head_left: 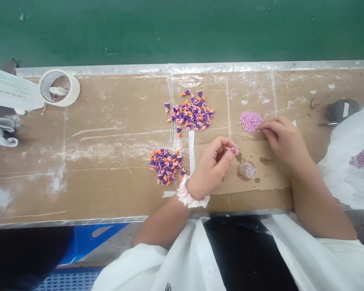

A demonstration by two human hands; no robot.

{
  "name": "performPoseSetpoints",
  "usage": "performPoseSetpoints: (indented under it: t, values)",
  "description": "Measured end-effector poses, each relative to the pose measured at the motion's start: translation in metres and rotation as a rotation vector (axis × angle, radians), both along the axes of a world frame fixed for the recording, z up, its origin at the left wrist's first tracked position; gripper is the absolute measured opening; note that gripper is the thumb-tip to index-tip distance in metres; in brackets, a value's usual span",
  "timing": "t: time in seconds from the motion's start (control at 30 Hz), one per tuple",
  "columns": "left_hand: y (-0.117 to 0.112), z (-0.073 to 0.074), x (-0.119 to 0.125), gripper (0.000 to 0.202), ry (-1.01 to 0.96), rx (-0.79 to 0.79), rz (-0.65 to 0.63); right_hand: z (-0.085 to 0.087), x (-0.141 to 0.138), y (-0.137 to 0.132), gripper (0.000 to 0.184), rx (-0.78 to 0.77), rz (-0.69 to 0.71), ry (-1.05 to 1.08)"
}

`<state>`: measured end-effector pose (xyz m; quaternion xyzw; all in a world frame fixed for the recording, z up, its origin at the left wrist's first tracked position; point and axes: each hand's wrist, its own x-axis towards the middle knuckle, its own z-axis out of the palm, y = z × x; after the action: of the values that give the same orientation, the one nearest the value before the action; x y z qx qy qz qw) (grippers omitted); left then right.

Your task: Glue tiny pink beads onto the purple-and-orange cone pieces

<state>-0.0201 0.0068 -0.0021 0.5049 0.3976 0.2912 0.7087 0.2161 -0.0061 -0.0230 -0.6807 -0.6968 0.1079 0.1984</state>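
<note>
My left hand (214, 161), with a white and pink scrunchie (191, 195) round its wrist, pinches a small figurine (233, 150). Pink and a little orange show between the fingertips; the rest of the piece is hidden. My right hand (281, 135) is closed, thumb and finger together, at the right edge of a pile of tiny pink pieces (250, 121). Whatever lies between those fingertips is too small to make out. Below the pile, between my hands, a small clear cup (248, 170) stands on a stained cardboard sheet (269, 176).
Two groups of purple, orange and pink figurines, a far pile (191, 111) and a near pile (166, 166), lie left of my hands. A tape roll (60, 87) stands far left. At right are a black round object (342, 110) and a white plastic bag (348, 161).
</note>
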Motion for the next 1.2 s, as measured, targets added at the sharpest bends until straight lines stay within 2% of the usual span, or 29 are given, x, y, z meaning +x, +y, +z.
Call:
performPoseSetpoints:
  t: [0.17, 0.47, 0.67, 0.77, 0.87, 0.93, 1.03, 1.2]
  values:
    - [0.001, 0.000, 0.000, 0.015, -0.005, 0.012, 0.012, 0.000, 0.000, 0.000, 0.011, 0.009, 0.017, 0.021]
    - [0.000, -0.001, 0.000, 0.016, 0.012, 0.019, 0.004, -0.008, -0.002, 0.006, 0.012, -0.018, 0.009, -0.029]
    - [0.000, -0.002, 0.000, 0.013, -0.016, 0.076, 0.018, -0.001, -0.001, 0.006, 0.008, 0.008, -0.082, 0.167]
    - [0.000, 0.001, 0.002, 0.010, -0.035, 0.072, 0.012, 0.008, -0.012, -0.001, 0.005, 0.017, -0.144, 0.457]
    - [-0.002, 0.005, 0.006, 0.007, -0.093, -0.010, -0.018, 0.018, -0.027, -0.013, 0.006, -0.014, -0.066, 0.871]
    - [-0.004, 0.007, 0.008, 0.007, -0.144, -0.083, -0.046, 0.024, -0.036, -0.021, 0.005, -0.001, 0.019, 0.978]
    - [-0.008, 0.008, 0.011, 0.016, -0.226, -0.148, -0.089, 0.029, -0.046, -0.030, 0.004, 0.084, 0.109, 0.909]
    - [-0.010, 0.006, 0.012, 0.034, -0.305, -0.170, -0.082, 0.031, -0.050, -0.035, 0.017, 0.186, 0.241, 0.750]
